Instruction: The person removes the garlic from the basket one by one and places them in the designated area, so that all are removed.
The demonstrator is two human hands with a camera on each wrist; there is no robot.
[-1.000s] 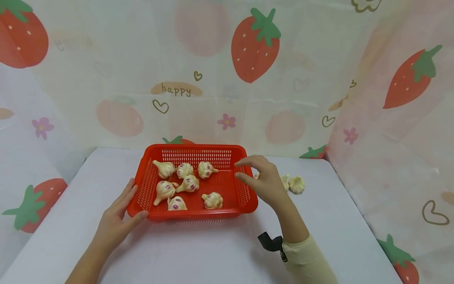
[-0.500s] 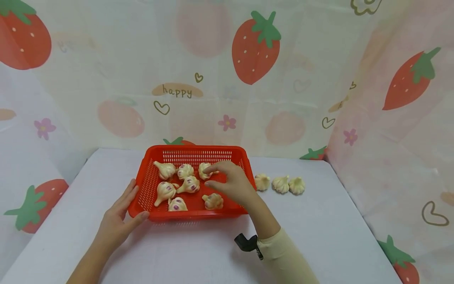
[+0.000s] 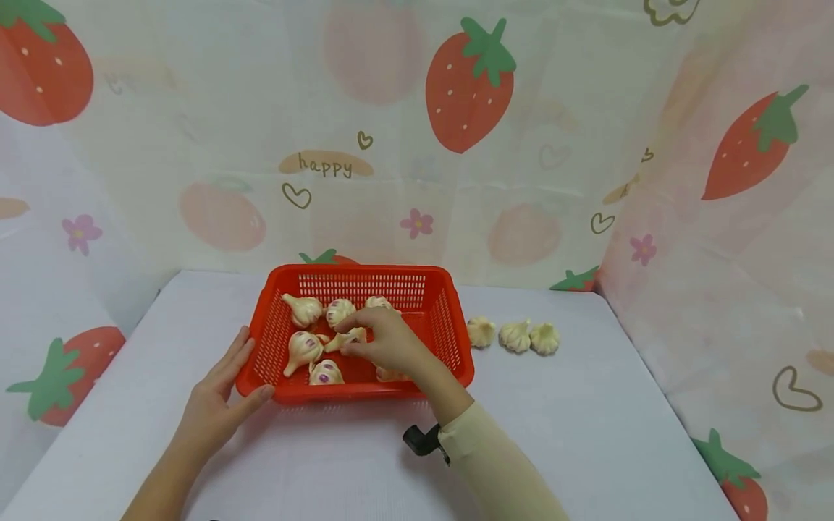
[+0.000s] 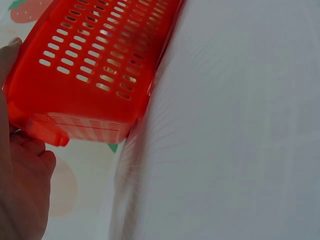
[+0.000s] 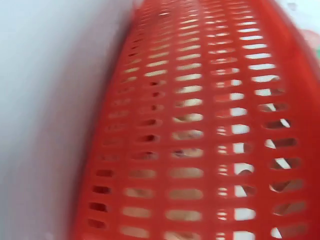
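A red plastic basket point(image 3: 352, 393) stands on the white table with several garlic bulbs in it. My left hand point(image 3: 211, 405) holds its near left corner, thumb at the front rim and fingers along the left side. The left wrist view shows those fingers point(image 4: 32, 155) beside the basket wall point(image 4: 75, 95). Inside the basket, my right hand point(image 3: 387, 340) is over one garlic bulb point(image 3: 339, 342), with thumb and forefinger apart on either side of it. The hand partly hides this bulb and another near the front. In the right wrist view the slotted basket wall point(image 5: 165, 125) fills most of the picture.
Right of the basket, three garlic bulbs lie in a row on the table: one near the basket wall point(image 3: 481, 332), a middle bulb point(image 3: 515, 336) and an outer bulb point(image 3: 544, 338). A strawberry-print curtain point(image 3: 404, 145) closes off the back and sides.
My right hand has moved left from the basket's right rim to the bulb in the middle, uncovering the bulbs on the table. The left hand and basket have stayed put.
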